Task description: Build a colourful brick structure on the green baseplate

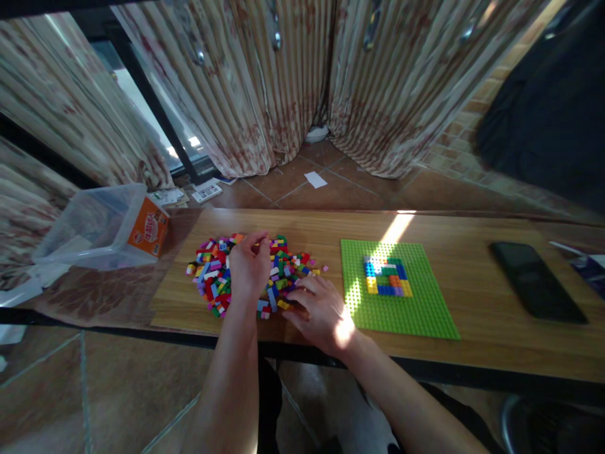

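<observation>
A heap of small coloured toy bricks (pixel 215 277) lies on the left part of the wooden table. Over the middle of this heap is my left hand (pixel 250 268), its fingers bent and the fingertips drawn together; whatever they may pinch is too small to make out. At the heap's right edge rests my right hand (pixel 321 309), palm down, thumb and fingers apart beside a yellow brick (pixel 284 304). To its right lies a green studded baseplate (pixel 425 315). A square ring of bricks (pixel 387 290), mostly blue and yellow, stands on the baseplate.
A black phone (pixel 536 280) lies on the right of the wooden table (pixel 307 221). Beyond the left end sits a clear plastic box (pixel 94 233) with an orange label. Curtains (pixel 265 94) hang behind, and a white paper (pixel 315 180) is on the tiled floor.
</observation>
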Demonstrator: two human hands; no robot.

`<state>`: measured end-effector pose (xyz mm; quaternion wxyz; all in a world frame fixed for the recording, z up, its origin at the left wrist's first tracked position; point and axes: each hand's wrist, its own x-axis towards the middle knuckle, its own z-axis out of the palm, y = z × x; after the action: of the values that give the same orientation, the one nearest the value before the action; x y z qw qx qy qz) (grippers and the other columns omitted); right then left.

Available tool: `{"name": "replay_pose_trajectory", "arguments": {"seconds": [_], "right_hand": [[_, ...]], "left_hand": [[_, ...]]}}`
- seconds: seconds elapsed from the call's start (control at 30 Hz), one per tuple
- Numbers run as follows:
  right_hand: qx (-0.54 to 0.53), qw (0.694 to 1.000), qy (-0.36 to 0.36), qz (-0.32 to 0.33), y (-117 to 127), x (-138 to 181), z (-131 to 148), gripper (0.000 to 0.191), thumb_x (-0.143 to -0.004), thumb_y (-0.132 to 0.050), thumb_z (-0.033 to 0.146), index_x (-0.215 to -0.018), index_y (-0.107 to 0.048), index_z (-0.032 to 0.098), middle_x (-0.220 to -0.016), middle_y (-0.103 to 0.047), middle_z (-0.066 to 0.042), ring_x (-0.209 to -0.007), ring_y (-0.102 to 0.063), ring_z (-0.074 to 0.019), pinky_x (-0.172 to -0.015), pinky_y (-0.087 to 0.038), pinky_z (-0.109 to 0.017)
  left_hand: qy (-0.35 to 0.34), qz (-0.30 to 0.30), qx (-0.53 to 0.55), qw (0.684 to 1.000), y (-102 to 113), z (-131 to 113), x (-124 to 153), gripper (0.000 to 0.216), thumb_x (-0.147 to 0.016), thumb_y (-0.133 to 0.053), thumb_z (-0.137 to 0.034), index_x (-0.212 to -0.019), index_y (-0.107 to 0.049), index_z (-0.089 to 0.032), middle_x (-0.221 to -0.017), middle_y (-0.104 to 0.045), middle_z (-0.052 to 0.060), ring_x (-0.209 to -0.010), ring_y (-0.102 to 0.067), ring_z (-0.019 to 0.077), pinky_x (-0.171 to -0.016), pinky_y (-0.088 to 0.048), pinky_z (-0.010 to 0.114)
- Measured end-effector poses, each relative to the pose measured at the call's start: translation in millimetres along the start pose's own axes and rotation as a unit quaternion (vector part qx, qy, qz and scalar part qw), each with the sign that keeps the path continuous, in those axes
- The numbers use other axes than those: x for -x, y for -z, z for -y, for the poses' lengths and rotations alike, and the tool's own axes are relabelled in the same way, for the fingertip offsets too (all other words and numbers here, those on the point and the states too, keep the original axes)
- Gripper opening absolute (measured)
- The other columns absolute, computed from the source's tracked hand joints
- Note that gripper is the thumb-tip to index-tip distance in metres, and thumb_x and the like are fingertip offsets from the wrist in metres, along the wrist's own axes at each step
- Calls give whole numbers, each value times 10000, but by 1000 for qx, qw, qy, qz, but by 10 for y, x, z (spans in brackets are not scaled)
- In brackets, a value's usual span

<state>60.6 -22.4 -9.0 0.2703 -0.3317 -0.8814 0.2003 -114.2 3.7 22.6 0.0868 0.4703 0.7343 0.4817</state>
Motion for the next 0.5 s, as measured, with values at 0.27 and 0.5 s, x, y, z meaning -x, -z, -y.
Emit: {"name": "replay_pose_trajectory", "arguments": {"seconds": [0.27, 0.5], "right_hand": [[51, 998, 13, 25, -84, 4, 121, 108, -890, -571, 226, -871, -668, 182, -962, -627, -91, -923, -526, -248, -831, -455, -405], [-55, 998, -24, -33, 116, 48, 64, 96, -932, -491, 199, -948, -585, 182, -900, -638, -73, -839, -575, -197, -778, -477, -336]], "left_hand": [[7, 23, -1, 1000, -30, -56, 32, 273, -825, -535, -283, -983, -725, -166, -872, -749, 58, -737, -687, 178, -691, -530, 274], [-5, 24, 9, 1000, -67, -52, 31, 280, -818, -552, -321, -992, -724, -184, -885, -750, 45, -734, -691, 174, -706, -542, 273]]}}
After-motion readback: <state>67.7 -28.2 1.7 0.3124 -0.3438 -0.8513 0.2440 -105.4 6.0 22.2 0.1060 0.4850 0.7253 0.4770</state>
